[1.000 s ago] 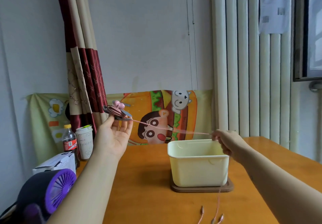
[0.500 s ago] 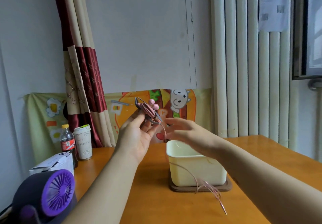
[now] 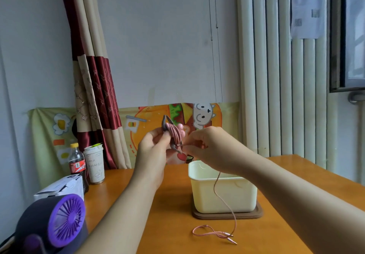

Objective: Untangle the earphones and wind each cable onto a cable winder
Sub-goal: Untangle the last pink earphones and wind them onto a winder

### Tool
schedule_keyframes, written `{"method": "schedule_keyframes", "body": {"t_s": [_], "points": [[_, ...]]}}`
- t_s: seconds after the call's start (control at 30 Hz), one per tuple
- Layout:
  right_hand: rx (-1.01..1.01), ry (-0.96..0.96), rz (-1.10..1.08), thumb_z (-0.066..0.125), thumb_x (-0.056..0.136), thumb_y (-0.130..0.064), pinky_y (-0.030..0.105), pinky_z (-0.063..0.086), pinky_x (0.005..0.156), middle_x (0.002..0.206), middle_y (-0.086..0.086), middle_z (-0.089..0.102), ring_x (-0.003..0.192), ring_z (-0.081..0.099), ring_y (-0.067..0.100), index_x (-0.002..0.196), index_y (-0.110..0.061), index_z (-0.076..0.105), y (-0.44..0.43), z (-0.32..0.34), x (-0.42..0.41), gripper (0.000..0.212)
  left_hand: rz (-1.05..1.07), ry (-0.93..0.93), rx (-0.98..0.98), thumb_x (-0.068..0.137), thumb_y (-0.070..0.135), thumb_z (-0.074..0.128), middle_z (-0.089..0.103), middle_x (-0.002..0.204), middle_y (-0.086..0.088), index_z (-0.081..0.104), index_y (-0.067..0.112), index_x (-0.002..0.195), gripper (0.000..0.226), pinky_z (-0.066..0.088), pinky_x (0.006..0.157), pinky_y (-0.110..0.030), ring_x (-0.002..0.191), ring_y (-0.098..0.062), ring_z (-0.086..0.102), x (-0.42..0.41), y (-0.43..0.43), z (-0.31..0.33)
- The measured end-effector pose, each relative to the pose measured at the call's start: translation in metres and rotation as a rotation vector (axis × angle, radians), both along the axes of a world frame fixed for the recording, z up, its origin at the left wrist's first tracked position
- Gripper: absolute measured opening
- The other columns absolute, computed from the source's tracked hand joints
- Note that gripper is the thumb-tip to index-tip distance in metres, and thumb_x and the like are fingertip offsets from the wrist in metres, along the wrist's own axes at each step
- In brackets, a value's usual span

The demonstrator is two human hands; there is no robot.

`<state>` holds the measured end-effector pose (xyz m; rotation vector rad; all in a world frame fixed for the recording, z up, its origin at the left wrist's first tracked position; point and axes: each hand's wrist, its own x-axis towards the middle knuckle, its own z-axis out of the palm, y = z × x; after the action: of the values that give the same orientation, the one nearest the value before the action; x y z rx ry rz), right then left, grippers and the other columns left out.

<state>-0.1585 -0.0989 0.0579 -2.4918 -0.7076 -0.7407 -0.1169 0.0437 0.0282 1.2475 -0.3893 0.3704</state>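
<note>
Both hands are raised above the worktop (image 3: 158,224). My left hand (image 3: 156,151) pinches the dark cable winder (image 3: 173,135) by its edge, with pink turns packed on it. My right hand (image 3: 209,149) pinches the pink earphone cable (image 3: 223,198) at the winder's lower tip. From there the cable hangs past the cream tub (image 3: 243,196) to a loose loop on the worktop. As I judge it, slack at my pinch could let turns slip off, or the trailing loop could knot as I draw it up.
</note>
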Motion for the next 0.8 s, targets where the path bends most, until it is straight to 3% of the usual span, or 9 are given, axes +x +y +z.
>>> {"method": "schedule_keyframes", "body": {"t_s": [0.1, 0.2, 0.27, 0.33, 0.4, 0.5, 0.6, 0.7, 0.8], "points": [[0.030, -0.012, 0.000, 0.059, 0.092, -0.024, 0.020, 0.051, 0.058, 0.077, -0.002, 0.067, 0.067, 0.061, 0.013, 0.086, -0.016, 0.070, -0.008, 0.014, -0.005, 0.015, 0.073, -0.038, 0.226, 0.099, 0.017, 0.053, 0.072, 0.110, -0.002, 0.060, 0.012, 0.122, 0.024, 0.058, 0.087, -0.037, 0.098, -0.014, 0.070, -0.001, 0.000, -0.006], [0.056, 0.218, 0.049, 0.064, 0.088, -0.029, 0.018, 0.041, 0.053, 0.066, -0.006, 0.061, 0.058, 0.051, 0.008, 0.070, -0.027, 0.065, -0.022, 0.029, -0.010, 0.018, 0.132, -0.122, 0.389, 0.098, 0.014, 0.053, 0.073, 0.101, 0.003, 0.060, 0.019, 0.115, 0.019, 0.059, 0.077, -0.026, 0.091, -0.011, 0.071, -0.007, 0.001, -0.012], [0.043, 0.316, 0.050, 0.066, 0.086, -0.030, 0.022, 0.040, 0.054, 0.063, -0.005, 0.058, 0.056, 0.047, 0.008, 0.071, -0.026, 0.066, -0.032, 0.036, -0.011, 0.017, 0.172, -0.166, 0.516, 0.097, 0.016, 0.055, 0.072, 0.103, 0.006, 0.060, 0.024, 0.113, 0.018, 0.058, 0.081, -0.027, 0.095, -0.006, 0.069, -0.009, 0.001, -0.014], [0.002, 0.273, 0.011, 0.066, 0.085, -0.034, 0.022, 0.038, 0.053, 0.062, -0.006, 0.058, 0.053, 0.045, 0.006, 0.072, -0.023, 0.069, -0.037, 0.041, -0.009, 0.017, 0.193, -0.180, 0.610, 0.096, 0.020, 0.057, 0.068, 0.112, 0.008, 0.059, 0.024, 0.117, 0.022, 0.054, 0.087, -0.021, 0.100, -0.001, 0.063, -0.013, 0.000, -0.013], [-0.038, 0.181, -0.020, 0.066, 0.084, -0.038, 0.021, 0.032, 0.050, 0.056, -0.006, 0.052, 0.048, 0.039, 0.005, 0.061, -0.021, 0.063, -0.037, 0.042, -0.005, 0.029, 0.190, -0.198, 0.669, 0.096, 0.018, 0.057, 0.062, 0.116, 0.009, 0.058, 0.024, 0.114, 0.019, 0.045, 0.080, -0.003, 0.097, 0.011, 0.058, -0.018, -0.002, -0.010], [-0.028, 0.098, -0.030, 0.067, 0.082, -0.042, 0.019, 0.027, 0.045, 0.051, -0.006, 0.045, 0.044, 0.033, 0.006, 0.055, -0.020, 0.057, -0.038, 0.042, -0.002, 0.037, 0.090, -0.224, 0.699, 0.097, 0.010, 0.054, 0.069, 0.094, 0.018, 0.056, 0.025, 0.104, 0.017, 0.039, 0.069, 0.004, 0.084, 0.024, 0.055, -0.028, -0.005, -0.007], [0.035, 0.114, 0.001, 0.068, 0.079, -0.046, 0.015, 0.027, 0.044, 0.049, -0.009, 0.047, 0.042, 0.035, 0.003, 0.061, -0.020, 0.062, -0.042, 0.040, 0.002, 0.033, -0.069, -0.215, 0.670, 0.098, 0.005, 0.050, 0.070, 0.081, 0.030, 0.057, 0.018, 0.107, 0.018, 0.044, 0.071, -0.002, 0.082, 0.015, 0.063, -0.033, -0.004, -0.008], [0.210, 0.283, 0.165, 0.068, 0.070, -0.050, 0.020, 0.028, 0.050, 0.053, -0.003, 0.042, 0.049, 0.035, 0.008, 0.065, -0.014, 0.059, -0.047, 0.034, 0.006, 0.038, -0.180, -0.206, 0.600, 0.098, 0.004, 0.049, 0.075, 0.093, 0.011, 0.057, 0.010, 0.116, 0.021, 0.051, 0.077, -0.014, 0.091, -0.003, 0.070, -0.033, -0.001, -0.010], [0.432, 0.515, 0.386, 0.065, 0.072, -0.042, 0.017, 0.028, 0.049, 0.054, -0.003, 0.035, 0.049, 0.030, 0.008, 0.065, -0.010, 0.050, -0.053, 0.026, 0.011, 0.036, -0.284, -0.205, 0.538, 0.098, 0.006, 0.048, 0.076, 0.098, 0.001, 0.057, 0.010, 0.116, 0.020, 0.053, 0.079, -0.019, 0.095, -0.011, 0.071, -0.036, -0.003, -0.009]]}}
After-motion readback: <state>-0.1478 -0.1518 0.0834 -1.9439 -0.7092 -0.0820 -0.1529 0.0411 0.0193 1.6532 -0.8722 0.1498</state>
